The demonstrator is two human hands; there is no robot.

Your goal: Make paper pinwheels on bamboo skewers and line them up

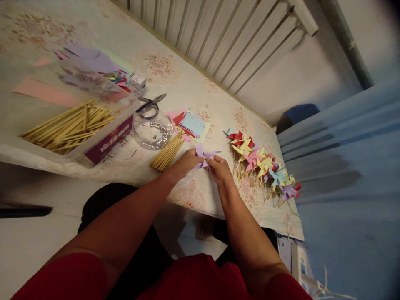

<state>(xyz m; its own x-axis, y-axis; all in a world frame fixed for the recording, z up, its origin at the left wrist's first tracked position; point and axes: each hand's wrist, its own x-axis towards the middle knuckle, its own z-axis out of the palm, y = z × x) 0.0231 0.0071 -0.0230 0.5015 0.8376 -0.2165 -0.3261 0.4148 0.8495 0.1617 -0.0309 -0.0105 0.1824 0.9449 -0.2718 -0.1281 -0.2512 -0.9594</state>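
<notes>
My left hand (186,161) and my right hand (219,169) meet over the table's near edge, both pinching a folded purple paper pinwheel (204,156). Just left of my left hand lies a small bundle of wooden sticks (168,152). A stack of cut coloured paper squares (191,124) lies behind the hands. To the right, a row of finished pinwheels on sticks (264,164) in red, yellow, pink, blue and purple lies on the floral tablecloth (193,89).
A clear round dish (152,133) with small shiny bits sits beside black-handled scissors (150,105). A box of many wooden sticks (70,127) stands at left, with loose coloured paper sheets (93,62) behind it. A radiator (225,37) runs along the wall.
</notes>
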